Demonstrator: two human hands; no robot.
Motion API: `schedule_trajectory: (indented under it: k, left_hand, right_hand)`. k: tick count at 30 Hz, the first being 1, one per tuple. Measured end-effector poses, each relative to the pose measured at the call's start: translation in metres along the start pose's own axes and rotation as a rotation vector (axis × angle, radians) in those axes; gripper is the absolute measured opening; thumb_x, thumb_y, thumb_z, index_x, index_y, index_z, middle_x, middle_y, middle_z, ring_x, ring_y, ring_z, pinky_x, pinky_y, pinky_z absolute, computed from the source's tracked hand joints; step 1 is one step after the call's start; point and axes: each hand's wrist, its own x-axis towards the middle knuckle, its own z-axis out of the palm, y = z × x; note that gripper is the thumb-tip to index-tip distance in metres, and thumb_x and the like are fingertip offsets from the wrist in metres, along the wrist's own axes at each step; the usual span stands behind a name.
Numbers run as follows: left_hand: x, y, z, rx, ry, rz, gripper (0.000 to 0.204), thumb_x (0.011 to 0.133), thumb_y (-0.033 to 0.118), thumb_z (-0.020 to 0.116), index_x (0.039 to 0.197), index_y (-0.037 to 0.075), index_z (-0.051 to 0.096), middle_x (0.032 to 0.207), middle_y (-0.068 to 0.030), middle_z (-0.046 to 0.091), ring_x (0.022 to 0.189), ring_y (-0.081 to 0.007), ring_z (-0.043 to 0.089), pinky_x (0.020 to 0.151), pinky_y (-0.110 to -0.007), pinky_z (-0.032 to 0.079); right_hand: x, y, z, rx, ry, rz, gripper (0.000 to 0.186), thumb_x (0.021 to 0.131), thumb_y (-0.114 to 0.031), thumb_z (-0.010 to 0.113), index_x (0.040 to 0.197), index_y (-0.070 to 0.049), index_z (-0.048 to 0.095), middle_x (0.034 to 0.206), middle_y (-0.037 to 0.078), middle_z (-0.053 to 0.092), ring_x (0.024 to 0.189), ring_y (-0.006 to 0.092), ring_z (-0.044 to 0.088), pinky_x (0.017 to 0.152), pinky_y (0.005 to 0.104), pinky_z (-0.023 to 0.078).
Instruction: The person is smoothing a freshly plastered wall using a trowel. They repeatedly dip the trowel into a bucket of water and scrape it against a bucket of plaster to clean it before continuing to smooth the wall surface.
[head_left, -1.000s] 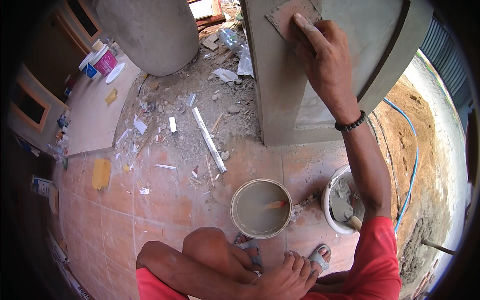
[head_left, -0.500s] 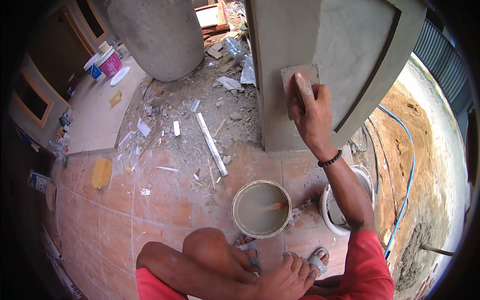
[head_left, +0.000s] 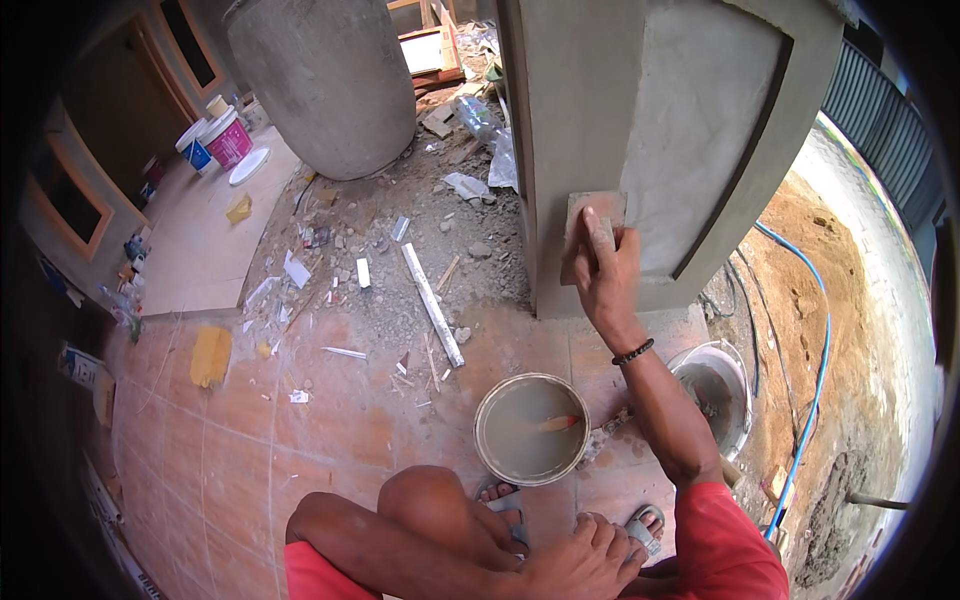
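Observation:
My right hand [head_left: 612,272] is closed around the handle of a plastering float [head_left: 597,202], its flat plate against the grey plastered pillar [head_left: 585,110] low on the front face. A smoother recessed panel [head_left: 700,130] lies just right of the float. My left hand [head_left: 580,562] rests on my right knee, fingers loosely bent over it, holding nothing. Between my feet and the pillar stands a round bucket [head_left: 480,450] of murky water. A brush [head_left: 558,424] with an orange-red handle tip lies partly sunk in it.
Right of my forearm stands a second bucket [head_left: 745,440] with grey mortar. A blue hose [head_left: 822,330] runs along the sandy ground. Rubble and a white strip [head_left: 432,305] lie left of the pillar. Behind them is a large grey cylinder [head_left: 325,90]; a yellow sponge-like block [head_left: 210,356] sits on the tiles.
My right hand has slid the float down the pillar face. The view has shifted slightly, and the mortar bucket shows more beside my forearm. My left hand stays on the knee.

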Motion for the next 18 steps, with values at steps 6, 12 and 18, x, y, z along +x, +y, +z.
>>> schedule_trajectory:
  k: [6, 12, 18]
  left_hand:
    - [0.000, -0.012, 0.007, 0.035, 0.116, 0.039, 0.050, 0.091, 0.023, 0.052, 0.128, -0.009, 0.061, 0.101, -0.0226, 0.068, 0.091, -0.0344, 0.063, 0.085, -0.052, 0.049]
    - [-0.005, -0.024, 0.021, 0.062, 0.363, 0.104, 0.058, 0.091, 0.023, 0.049, 0.138, -0.009, 0.054, 0.107, -0.0223, 0.066, 0.099, -0.0354, 0.061, 0.095, -0.054, 0.045]
    - [-0.002, -0.022, 0.025, -0.026, 0.168, 0.073, 0.063, 0.092, 0.027, 0.048, 0.143, -0.009, 0.049, 0.108, -0.0218, 0.065, 0.103, -0.0362, 0.060, 0.099, -0.054, 0.042]
  right_hand:
    - [0.141, -0.042, -0.039, -0.053, 0.165, -0.064, 0.063, 0.083, -0.004, 0.069, 0.143, -0.019, 0.060, 0.097, 0.017, 0.052, 0.088, 0.0343, 0.054, 0.075, 0.0422, 0.049]
    - [0.042, 0.005, 0.001, -0.163, -0.059, -0.139, 0.072, 0.077, -0.002, 0.072, 0.145, -0.021, 0.058, 0.099, 0.018, 0.050, 0.092, 0.0350, 0.054, 0.075, 0.0446, 0.049]
    - [0.111, -0.030, -0.062, -0.034, 0.100, -0.111, 0.063, 0.079, -0.005, 0.071, 0.140, -0.021, 0.063, 0.093, 0.014, 0.050, 0.081, 0.0291, 0.055, 0.068, 0.0396, 0.050]
